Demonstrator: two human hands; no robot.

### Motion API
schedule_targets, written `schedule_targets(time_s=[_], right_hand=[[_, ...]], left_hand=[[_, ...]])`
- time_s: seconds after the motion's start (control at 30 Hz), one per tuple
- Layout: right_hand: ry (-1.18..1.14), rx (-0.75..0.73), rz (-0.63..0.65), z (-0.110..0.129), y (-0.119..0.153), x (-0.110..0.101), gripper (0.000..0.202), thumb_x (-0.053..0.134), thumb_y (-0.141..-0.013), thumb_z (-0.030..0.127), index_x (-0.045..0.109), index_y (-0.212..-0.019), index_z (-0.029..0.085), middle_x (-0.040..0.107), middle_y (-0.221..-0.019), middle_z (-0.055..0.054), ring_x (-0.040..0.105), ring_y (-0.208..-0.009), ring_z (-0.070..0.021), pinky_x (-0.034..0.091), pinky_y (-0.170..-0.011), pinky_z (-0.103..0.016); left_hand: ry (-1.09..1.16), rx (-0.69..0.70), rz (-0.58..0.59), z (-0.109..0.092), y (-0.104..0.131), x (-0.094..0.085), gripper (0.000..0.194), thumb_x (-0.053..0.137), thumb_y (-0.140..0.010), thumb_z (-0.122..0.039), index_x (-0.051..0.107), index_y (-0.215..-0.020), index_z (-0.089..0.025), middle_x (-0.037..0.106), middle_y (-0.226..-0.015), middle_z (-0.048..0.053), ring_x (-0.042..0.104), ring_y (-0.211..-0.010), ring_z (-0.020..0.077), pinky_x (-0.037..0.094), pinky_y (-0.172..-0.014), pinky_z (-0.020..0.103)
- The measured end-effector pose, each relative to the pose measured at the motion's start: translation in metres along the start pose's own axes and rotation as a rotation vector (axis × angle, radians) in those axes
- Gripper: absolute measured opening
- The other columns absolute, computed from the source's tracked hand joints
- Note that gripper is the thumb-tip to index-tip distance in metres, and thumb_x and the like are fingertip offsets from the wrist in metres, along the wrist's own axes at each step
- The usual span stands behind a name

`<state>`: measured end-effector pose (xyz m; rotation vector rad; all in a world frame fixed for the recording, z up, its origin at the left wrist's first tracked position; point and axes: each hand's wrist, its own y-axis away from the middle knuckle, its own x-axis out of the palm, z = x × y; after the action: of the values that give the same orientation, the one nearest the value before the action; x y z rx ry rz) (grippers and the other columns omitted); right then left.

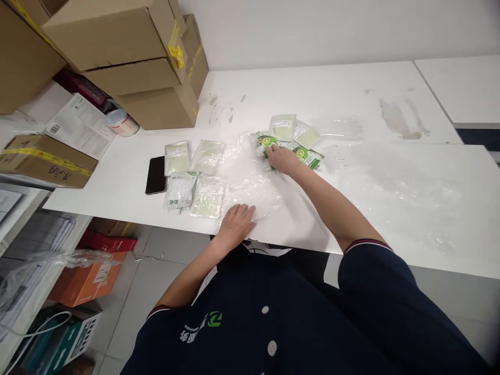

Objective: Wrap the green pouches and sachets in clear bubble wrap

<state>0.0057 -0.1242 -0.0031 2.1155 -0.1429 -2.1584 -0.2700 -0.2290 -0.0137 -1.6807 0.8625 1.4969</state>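
Observation:
My right hand has its fingers closed on a green-and-white packet with a kiwi picture. Under my right wrist lies another kiwi packet. Behind them, two pale green packets overlap. My left hand rests open near the table's front edge, fingers laid on a crinkled clear plastic bag. To its left, several pale packets in clear wrapping lie in a group, beside a black phone.
Stacked cardboard boxes stand at the back left, with a round tin beside them. Clear plastic sheets lie flat on the right of the white table. Below left are shelves and an orange box.

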Motion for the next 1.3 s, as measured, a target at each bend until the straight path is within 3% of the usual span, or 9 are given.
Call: schedule_targets(time_s=[0.13, 0.3, 0.43, 0.57, 0.73, 0.93, 1.03, 1.17, 1.3], right_hand=[[0.062, 0.094, -0.041, -0.022, 0.008, 0.001, 0.038, 0.032, -0.093, 0.006, 0.049, -0.127, 0.009, 0.061, -0.118, -0.023, 0.063, -0.097, -0.0303, 0.044, -0.078, -0.038], [-0.119, 0.268, -0.319, -0.038, 0.037, -0.015, 0.03, 0.036, -0.098, 0.022, 0.055, -0.12, 0.014, 0.068, -0.105, -0.017, 0.064, -0.09, -0.028, 0.045, -0.074, -0.037], [-0.372, 0.303, -0.618, -0.042, 0.095, -0.037, 0.03, 0.041, -0.1, 0.04, 0.06, -0.112, 0.02, 0.067, -0.085, -0.008, 0.063, -0.081, -0.0237, 0.046, -0.072, -0.037], [-0.856, 0.193, -0.772, -0.026, 0.162, -0.046, 0.027, 0.05, -0.096, 0.046, 0.063, -0.102, 0.024, 0.059, -0.066, 0.002, 0.058, -0.059, -0.0146, 0.046, -0.059, -0.029], [-1.506, 0.157, -0.385, 0.003, 0.189, -0.006, 0.033, 0.062, -0.087, 0.056, 0.061, -0.092, 0.023, 0.056, -0.054, 0.005, 0.049, -0.044, -0.0107, 0.039, -0.044, -0.024], [-1.642, 0.275, 0.172, 0.008, 0.165, 0.043, 0.046, 0.073, -0.074, 0.061, 0.053, -0.078, 0.02, 0.046, -0.051, 0.006, 0.04, -0.041, -0.0072, 0.024, -0.038, -0.021], [-1.646, 0.281, 0.247, 0.005, 0.163, 0.044, 0.046, 0.073, -0.074, 0.06, 0.052, -0.078, 0.02, 0.045, -0.053, 0.007, 0.038, -0.042, -0.0063, 0.02, -0.038, -0.021], [-1.617, 0.312, 0.276, 0.005, 0.177, 0.041, 0.044, 0.07, -0.077, 0.059, 0.049, -0.076, 0.02, 0.05, -0.057, 0.004, 0.04, -0.043, -0.0067, 0.022, -0.039, -0.022], [-1.249, 0.312, 0.302, 0.009, 0.195, 0.036, 0.039, 0.054, -0.089, 0.057, 0.053, -0.078, 0.02, 0.065, -0.072, -0.004, 0.047, -0.047, -0.0095, 0.037, -0.046, -0.025]], left_hand=[[-0.125, 0.027, -0.048, 0.002, -0.002, 0.014, 0.042, 0.035, -0.091, 0.001, 0.052, -0.127, -0.012, 0.065, -0.113, 0.015, 0.06, -0.106, 0.0256, 0.05, -0.09, 0.04], [-0.103, 0.093, -0.182, 0.012, -0.009, 0.022, 0.03, 0.039, -0.093, -0.002, 0.061, -0.107, -0.016, 0.069, -0.097, 0.01, 0.063, -0.096, 0.0215, 0.049, -0.088, 0.038], [-0.092, 0.324, -0.292, 0.017, -0.011, 0.024, 0.026, 0.045, -0.093, -0.006, 0.061, -0.106, -0.022, 0.07, -0.102, 0.005, 0.061, -0.104, 0.0199, 0.044, -0.09, 0.036], [-0.144, 0.316, -0.357, 0.012, -0.007, 0.028, 0.023, 0.049, -0.091, -0.011, 0.06, -0.106, -0.024, 0.07, -0.095, 0.003, 0.06, -0.082, 0.0175, 0.04, -0.071, 0.033], [-0.062, 0.182, -0.447, 0.002, 0.006, 0.037, 0.021, 0.049, -0.091, -0.014, 0.06, -0.108, -0.021, 0.071, -0.092, 0.006, 0.062, -0.081, 0.0185, 0.039, -0.069, 0.035], [-0.004, 0.07, -0.266, -0.005, 0.021, 0.042, 0.022, 0.044, -0.094, -0.014, 0.064, -0.092, -0.023, 0.07, -0.083, 0.005, 0.062, -0.076, 0.0188, 0.04, -0.066, 0.036], [0.01, 0.025, -0.172, -0.007, 0.021, 0.04, 0.028, 0.042, -0.095, -0.016, 0.067, -0.105, -0.025, 0.072, -0.094, 0.009, 0.066, -0.087, 0.021, 0.047, -0.074, 0.04], [0.032, 0.096, -0.201, -0.007, 0.018, 0.039, 0.032, 0.045, -0.094, -0.014, 0.066, -0.115, -0.025, 0.069, -0.123, 0.008, 0.061, -0.119, 0.0239, 0.049, -0.097, 0.045], [0.075, 0.121, -0.202, -0.006, 0.017, 0.041, 0.031, 0.046, -0.094, -0.012, 0.068, -0.113, -0.023, 0.068, -0.127, 0.008, 0.061, -0.122, 0.0242, 0.05, -0.099, 0.044]])
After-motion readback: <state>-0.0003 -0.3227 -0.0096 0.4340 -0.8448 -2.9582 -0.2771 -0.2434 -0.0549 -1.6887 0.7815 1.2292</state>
